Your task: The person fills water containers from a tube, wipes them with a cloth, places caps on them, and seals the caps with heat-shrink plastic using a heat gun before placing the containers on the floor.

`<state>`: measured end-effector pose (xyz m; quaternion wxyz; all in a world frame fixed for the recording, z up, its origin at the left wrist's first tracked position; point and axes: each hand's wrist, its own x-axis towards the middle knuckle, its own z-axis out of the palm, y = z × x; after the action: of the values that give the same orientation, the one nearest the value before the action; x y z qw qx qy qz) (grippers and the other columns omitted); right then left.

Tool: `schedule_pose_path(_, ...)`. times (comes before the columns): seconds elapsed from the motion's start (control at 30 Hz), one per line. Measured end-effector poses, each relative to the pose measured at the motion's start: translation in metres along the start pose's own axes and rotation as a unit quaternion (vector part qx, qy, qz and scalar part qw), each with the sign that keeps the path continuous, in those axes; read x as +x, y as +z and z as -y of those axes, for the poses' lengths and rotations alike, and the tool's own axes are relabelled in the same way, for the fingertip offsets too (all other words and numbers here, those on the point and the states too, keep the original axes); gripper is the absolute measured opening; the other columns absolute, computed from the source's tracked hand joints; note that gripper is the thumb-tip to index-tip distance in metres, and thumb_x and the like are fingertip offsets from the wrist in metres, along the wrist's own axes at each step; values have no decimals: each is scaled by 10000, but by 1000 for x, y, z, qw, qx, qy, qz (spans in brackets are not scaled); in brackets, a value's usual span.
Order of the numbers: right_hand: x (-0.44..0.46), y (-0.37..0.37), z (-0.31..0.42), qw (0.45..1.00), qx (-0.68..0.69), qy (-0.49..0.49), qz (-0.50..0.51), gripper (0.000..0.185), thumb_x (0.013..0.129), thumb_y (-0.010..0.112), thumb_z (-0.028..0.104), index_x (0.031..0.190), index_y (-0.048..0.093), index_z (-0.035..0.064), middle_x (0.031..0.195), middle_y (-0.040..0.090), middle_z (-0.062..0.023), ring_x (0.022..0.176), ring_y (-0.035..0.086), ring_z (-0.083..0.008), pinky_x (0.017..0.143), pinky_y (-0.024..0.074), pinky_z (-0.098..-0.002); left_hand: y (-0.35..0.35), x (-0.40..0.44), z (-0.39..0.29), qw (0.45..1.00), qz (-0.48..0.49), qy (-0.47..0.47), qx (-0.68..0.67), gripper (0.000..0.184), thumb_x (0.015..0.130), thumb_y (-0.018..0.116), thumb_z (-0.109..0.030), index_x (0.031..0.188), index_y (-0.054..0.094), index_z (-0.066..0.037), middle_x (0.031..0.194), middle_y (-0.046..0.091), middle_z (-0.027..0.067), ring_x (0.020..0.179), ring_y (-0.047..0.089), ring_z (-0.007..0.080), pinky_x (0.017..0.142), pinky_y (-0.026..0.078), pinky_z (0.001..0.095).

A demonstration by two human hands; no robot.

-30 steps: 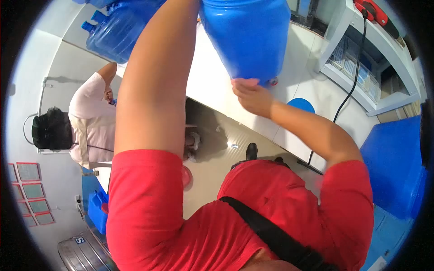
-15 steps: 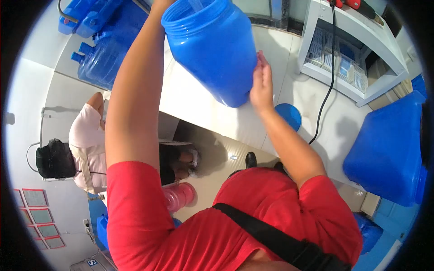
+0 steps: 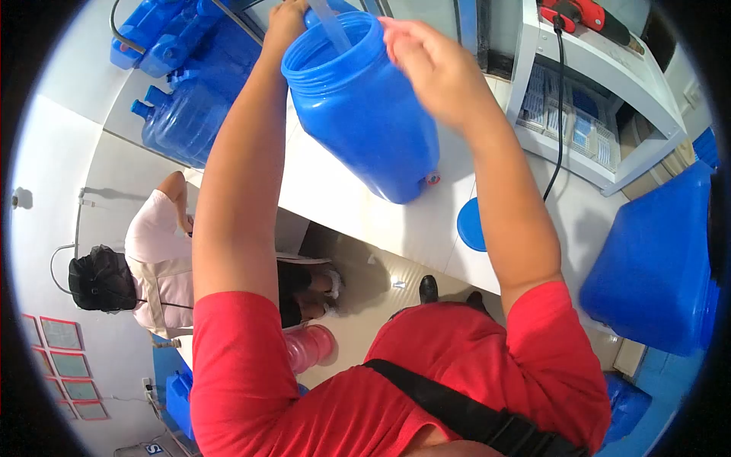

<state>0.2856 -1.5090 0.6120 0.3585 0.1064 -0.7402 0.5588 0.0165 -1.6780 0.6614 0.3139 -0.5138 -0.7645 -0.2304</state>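
A large blue plastic water container [image 3: 365, 114] with a wide threaded mouth is on the white counter. A clear hose [image 3: 333, 29] reaches down into the mouth. My right hand [image 3: 438, 72] grips the rim, fingers bent over its right edge. At the top of the view, my left hand [image 3: 286, 21] is closed beside the mouth, next to a blue rounded part [image 3: 331, 9]; what it holds is hidden. A small red and white fitting [image 3: 432, 178] shows near the container's base. A round blue lid [image 3: 473, 225] lies on the counter by my right forearm.
A white shelf unit [image 3: 609, 171] stands at right, a red heat gun [image 3: 586, 17] on top and its black cord hanging down. A big blue bin [image 3: 647, 259] is at far right. Blue water jugs [image 3: 186, 118] stand at left, above another person [image 3: 160, 244]. A pink jug [image 3: 311, 346] is on the floor.
My right hand has moved from the container's lower side up to its rim. My left hand has come into view at the top. The view has shifted slightly, showing more of the mouth and hose.
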Motion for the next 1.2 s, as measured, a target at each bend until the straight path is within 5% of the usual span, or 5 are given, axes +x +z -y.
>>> schedule_pose_path(0.17,-32,26,17,972,-154,-110,-138,340,982,454,190,1140,662,-27,926,708,-207,941,655,-437,828,540,-450,1,-1,-4,999,-8,-7,-34,144,847,735,-124,959,698,-43,993,720,125,884,688,242,804,549,367)
schedule_pose_path(0.63,-73,17,-153,799,324,506,14,555,985,531,514,1306,601,67,1041,679,-100,830,628,-158,701,523,-320,-1,4,-11,995,-25,82,56,171,819,778,-130,920,683,-30,882,707,103,885,713,232,776,551,362)
schedule_pose_path(0.87,-60,70,-13,938,260,-56,-221,388,1055,490,297,1311,519,6,854,584,-50,737,552,-138,783,497,-309,-2,2,-5,998,-3,30,54,186,824,753,-149,960,690,-40,933,697,132,940,687,279,818,532,389)
schedule_pose_path(1.07,-106,102,-59,835,-365,-411,-23,468,933,603,311,1367,562,139,1529,432,-97,1487,266,-280,1234,146,-479,0,1,3,999,11,-2,50,213,822,732,-160,1000,696,-49,984,687,162,987,658,327,859,513,416)
schedule_pose_path(1.2,-145,64,-126,879,-317,-356,17,466,980,602,244,1408,514,82,1359,582,-89,1307,491,-294,1186,229,-514,2,1,9,998,18,-12,54,234,821,719,-167,1026,700,-55,1019,681,182,1018,639,358,887,500,435)
